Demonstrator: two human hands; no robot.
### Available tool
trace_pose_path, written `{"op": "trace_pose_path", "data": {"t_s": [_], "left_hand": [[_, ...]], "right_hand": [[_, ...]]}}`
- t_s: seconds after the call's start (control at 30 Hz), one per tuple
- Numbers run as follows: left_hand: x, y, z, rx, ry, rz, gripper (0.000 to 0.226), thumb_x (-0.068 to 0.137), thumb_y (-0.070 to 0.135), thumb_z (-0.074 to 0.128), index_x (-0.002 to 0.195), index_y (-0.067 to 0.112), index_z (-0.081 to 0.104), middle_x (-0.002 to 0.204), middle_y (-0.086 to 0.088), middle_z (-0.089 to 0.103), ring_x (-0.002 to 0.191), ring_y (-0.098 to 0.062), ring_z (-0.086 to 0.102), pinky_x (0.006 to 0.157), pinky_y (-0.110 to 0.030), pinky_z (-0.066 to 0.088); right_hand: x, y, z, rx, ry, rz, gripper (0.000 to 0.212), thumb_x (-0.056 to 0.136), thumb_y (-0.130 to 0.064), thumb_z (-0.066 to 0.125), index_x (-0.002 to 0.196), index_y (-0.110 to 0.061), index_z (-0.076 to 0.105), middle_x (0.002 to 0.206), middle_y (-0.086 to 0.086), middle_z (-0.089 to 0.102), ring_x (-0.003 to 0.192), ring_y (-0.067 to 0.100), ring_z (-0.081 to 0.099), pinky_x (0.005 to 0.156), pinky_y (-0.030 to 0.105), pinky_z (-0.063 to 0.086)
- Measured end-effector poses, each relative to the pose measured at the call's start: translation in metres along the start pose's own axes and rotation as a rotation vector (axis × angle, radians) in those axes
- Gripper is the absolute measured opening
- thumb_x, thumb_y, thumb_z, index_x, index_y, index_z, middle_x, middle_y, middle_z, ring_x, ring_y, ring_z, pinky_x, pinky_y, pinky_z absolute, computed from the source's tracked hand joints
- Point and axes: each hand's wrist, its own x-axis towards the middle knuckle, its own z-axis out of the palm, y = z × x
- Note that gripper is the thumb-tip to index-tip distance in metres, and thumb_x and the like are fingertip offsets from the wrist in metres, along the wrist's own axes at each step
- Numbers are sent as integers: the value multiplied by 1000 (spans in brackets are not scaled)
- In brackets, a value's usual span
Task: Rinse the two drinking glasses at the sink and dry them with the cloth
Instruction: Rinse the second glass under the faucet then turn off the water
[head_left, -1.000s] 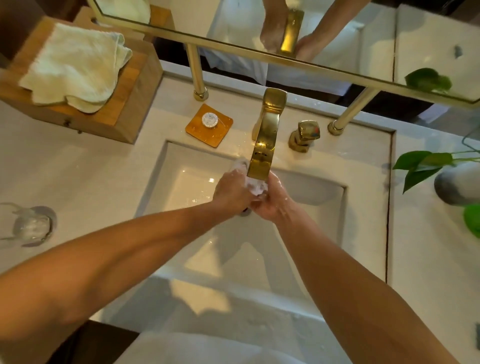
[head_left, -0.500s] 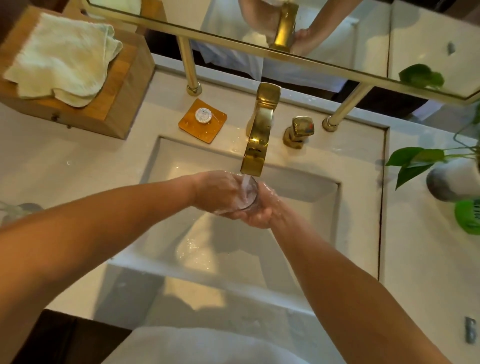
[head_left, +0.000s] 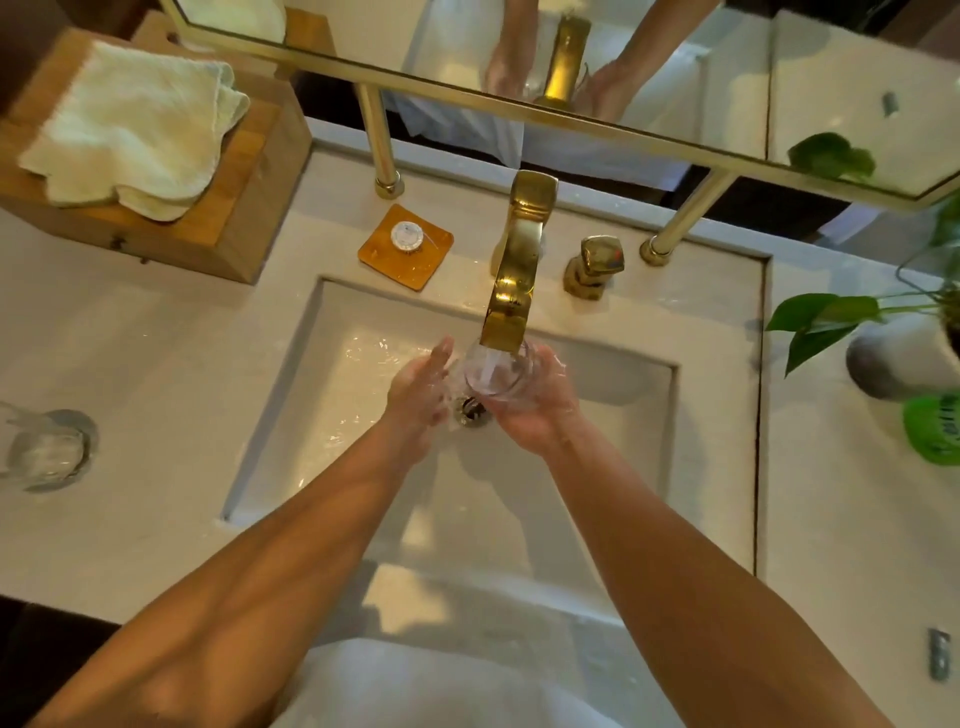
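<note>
You're looking through warm, fairly dim yellowish light. Glare sparkles on the wet sink (head_left: 597, 467) floor and the gold faucet (head_left: 511, 291). Your forearms throw soft shadows into the basin. The wide lens bends the tabletop (head_left: 156, 364) edges, and the corners go soft, blurring the second glass (head_left: 44, 449) at left.

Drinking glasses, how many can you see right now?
2. One glass is under the running faucet, held by the right hand. The other glass stands on the counter at far left.
</note>
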Motion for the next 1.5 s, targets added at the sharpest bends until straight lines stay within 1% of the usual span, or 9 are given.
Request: {"op": "trace_pose_path", "data": {"t_s": [0.13,0.37,0.63,0.77,0.97,1.07,1.2,1.4,1.5], "left_hand": [[-16,6,6,52,-541,20,54,87,52,64,131,19,57,116,-3,71,103,-21,71,87,-42,58],[-11,-3,15,61,-196,91,80,67,57,78,133,22,50,129,-23,56,108,-36,65,86,-57,57],[1,14,18,-518,-415,-410,65,94,47,49,147,8,46,142,-18,53,115,-37,58,115,-52,32],[-1,4,20,-654,-651,-480,68,95,55,37,141,7,45,121,-22,58,103,-40,60,91,-52,50],[9,-22,19,-625,-562,-603,66,93,58,50,142,14,51,120,-19,62,99,-28,62,67,-27,56],[19,-20,24,-558,-438,-525,64,99,49,43,155,22,30,115,-10,58,93,-21,58,63,-31,58],[20,7,24,-245,-498,-380,53,97,43,44,138,10,53,135,-22,54,117,-31,56,90,-37,49],[0,6,29,837,-187,561,51,73,45,77,111,18,58,102,-4,63,99,-25,64,84,-37,56],[-8,-2,17,877,-142,629,75,67,45,86,129,19,52,120,-5,59,114,-24,56,95,-40,52]], "right_hand": [[-12,-4,7,-131,1,84,56,98,-41,35,118,2,65,116,25,63,101,34,65,81,41,59],[-20,-11,28,-342,138,15,45,102,-44,45,128,-8,55,124,24,61,112,41,62,89,53,57],[-50,-15,21,-808,18,-340,36,105,-38,43,125,-17,63,107,8,71,92,29,71,74,40,61],[-64,-24,16,-811,-6,-377,27,103,-24,51,114,-5,66,104,16,66,85,28,67,67,34,56],[-66,-23,12,-980,0,-461,22,100,-17,56,116,-8,69,100,24,70,82,31,70,72,46,60],[-67,-27,7,-907,-51,-384,29,102,-27,54,122,-9,64,102,18,68,84,23,68,72,37,59],[-44,-25,4,-769,58,-223,48,95,-52,58,128,-17,57,119,14,68,105,27,68,74,36,58],[-15,-7,5,-406,29,8,38,100,-37,54,114,-3,63,96,11,71,90,25,71,70,38,60],[-5,4,14,-257,-3,66,42,99,-43,50,103,-6,70,90,11,69,80,24,69,63,32,57]]}}
